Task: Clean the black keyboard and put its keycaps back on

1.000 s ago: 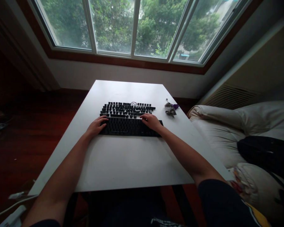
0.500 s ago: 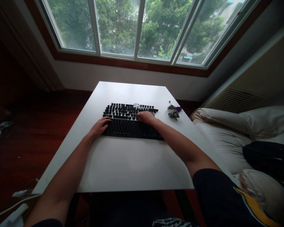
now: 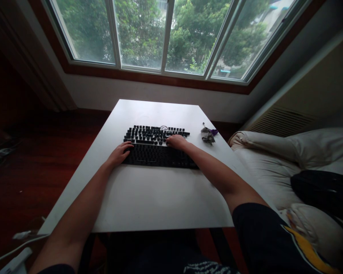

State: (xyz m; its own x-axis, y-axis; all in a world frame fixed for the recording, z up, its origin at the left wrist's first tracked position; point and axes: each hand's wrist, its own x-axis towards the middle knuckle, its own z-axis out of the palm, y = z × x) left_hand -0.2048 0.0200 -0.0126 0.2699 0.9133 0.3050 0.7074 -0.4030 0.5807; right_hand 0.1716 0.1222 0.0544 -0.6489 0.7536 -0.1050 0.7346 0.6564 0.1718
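Observation:
A black keyboard (image 3: 151,155) lies across the white table, its keycap positions looking bare. Behind it, loose black keycaps (image 3: 144,136) stand in rows, a long bar-shaped one at the front. My left hand (image 3: 120,152) rests at the keyboard's left end, thumb apart from the stretched fingers, touching its back corner. Over the keyboard's back edge, my right hand (image 3: 175,142) is closed with fingertips bent down among the nearest keycaps. What it pinches, if anything, is too small and hidden to tell. My right forearm covers part of the keyboard's right end.
A crumpled grey and purple cloth (image 3: 208,135) lies at the table's right side. A thin ring-like object (image 3: 164,128) sits behind the keycaps. To the right is a pale sofa (image 3: 263,167) with a black bag (image 3: 320,190). A white cable (image 3: 20,246) runs at lower left.
My right hand shifts very slightly toward me at the keycap rows, fingers still closed. The left hand stays on the keyboard's left end. The whole view has tilted a little.

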